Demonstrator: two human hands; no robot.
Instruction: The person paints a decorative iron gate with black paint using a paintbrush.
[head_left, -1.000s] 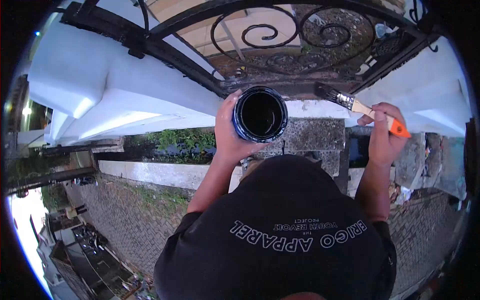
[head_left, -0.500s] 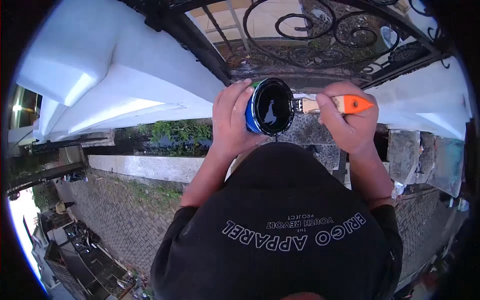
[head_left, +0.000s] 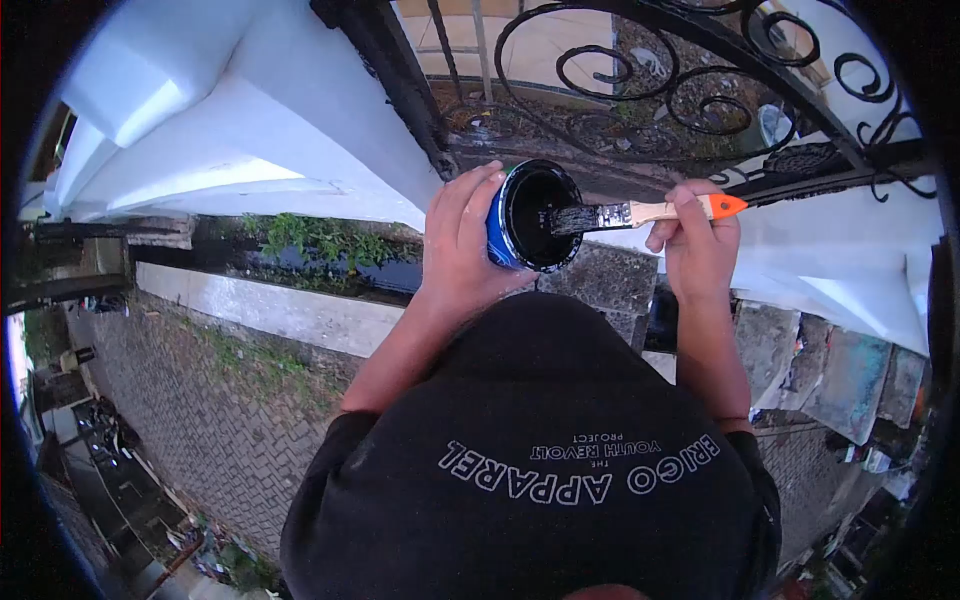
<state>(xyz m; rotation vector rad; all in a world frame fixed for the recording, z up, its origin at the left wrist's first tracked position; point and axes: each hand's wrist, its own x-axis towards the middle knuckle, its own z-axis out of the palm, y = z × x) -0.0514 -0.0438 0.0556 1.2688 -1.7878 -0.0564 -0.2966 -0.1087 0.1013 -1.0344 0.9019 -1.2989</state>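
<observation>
- Two hands are working close together: the left hand (head_left: 462,245) is wrapping its fingers (head_left: 470,200) around the blue paint can (head_left: 535,216), gripping its side.
- Fingers of the right hand (head_left: 697,243) are closing on the orange-tipped handle of the paintbrush (head_left: 640,212).
- Bristles are resting across the can's open mouth (black paint inside).
- Behind them, a black scrolled iron gate (head_left: 650,80) is standing between white pillars (head_left: 230,130).
</observation>
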